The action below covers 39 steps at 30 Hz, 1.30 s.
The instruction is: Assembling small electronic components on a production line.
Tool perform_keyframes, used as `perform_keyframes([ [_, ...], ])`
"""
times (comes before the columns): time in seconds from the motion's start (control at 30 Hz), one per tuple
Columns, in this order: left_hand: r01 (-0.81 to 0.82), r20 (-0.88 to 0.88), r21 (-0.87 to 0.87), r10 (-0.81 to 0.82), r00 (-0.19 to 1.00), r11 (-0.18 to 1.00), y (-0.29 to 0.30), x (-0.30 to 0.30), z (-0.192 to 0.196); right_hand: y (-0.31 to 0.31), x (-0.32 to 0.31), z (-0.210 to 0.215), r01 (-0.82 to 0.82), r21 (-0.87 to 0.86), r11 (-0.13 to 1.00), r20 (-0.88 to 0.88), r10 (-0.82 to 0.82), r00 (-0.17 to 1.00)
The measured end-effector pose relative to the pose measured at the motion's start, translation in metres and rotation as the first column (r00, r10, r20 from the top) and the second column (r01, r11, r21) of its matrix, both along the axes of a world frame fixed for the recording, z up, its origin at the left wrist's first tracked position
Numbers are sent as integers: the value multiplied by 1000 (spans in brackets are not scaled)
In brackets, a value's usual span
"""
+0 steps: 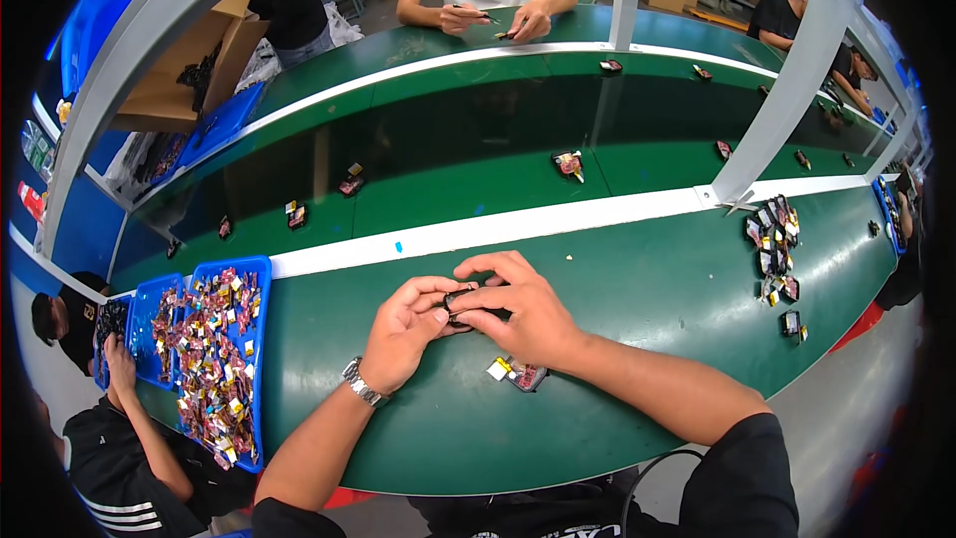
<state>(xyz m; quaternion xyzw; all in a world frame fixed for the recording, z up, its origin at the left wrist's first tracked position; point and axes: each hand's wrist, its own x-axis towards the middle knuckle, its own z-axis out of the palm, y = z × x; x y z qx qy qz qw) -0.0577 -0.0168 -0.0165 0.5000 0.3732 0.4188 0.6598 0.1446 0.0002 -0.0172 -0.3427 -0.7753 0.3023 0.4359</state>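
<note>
Left hand [398, 331] and right hand [528, 311] meet over the middle of the green worktop [617, 284], both closed on one small black piece [455, 305]. The left forearm rises from the lower edge and slants up to the right, with a metal watch [364, 382] at the wrist; its palm is turned inward, the thumb and fingers pinching the left end of the piece. The right forearm comes out of a black sleeve [742, 473] and reaches up and to the left, the back of the hand uppermost. Its forefinger arches over the far side while the thumb lies along the near side, so the piece is pinched between them. Much of the piece is hidden by the fingers, and its exact shape cannot be told.

Just below the right hand, on the worktop, lies a small packet [526, 376] with white and yellow bits at its left end. A blue tray [265, 339] heaped with similar packets stands to the left of the hands. Well apart to the right is a cluster of black pieces [775, 244]. A white rail [478, 234] runs beyond the hands.
</note>
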Motion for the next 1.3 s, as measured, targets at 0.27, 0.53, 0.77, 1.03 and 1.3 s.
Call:
perform_keyframes([
  [0.27, -42, 19, 18, 42, 999, 999, -2, 3, -1, -4, -4, 3, 1, -32, 999, 23, 0, 1000],
  [0.53, -45, 61, 30, 43, 997, 999, -3, -1, -2, -4, -5, 4, -9, 184, 983, 27, 4, 1000],
  [0.77, -3, 128, 10, 1, 992, 1000, -1, -2, -3, -2, -1, 2, 5, 135, 991, -19, -2, 1000],
  [1.03, -43, 194, -54, 53, 980, 998, 1, 2, 0, 2, 0, 9, 75, 243, 967, 8, -79, 997],
  [1.3, -35, 134, -67, 43, 990, 997, 0, 0, 2, -1, -9, 11, 93, 381, 920, 73, -130, 989],
])
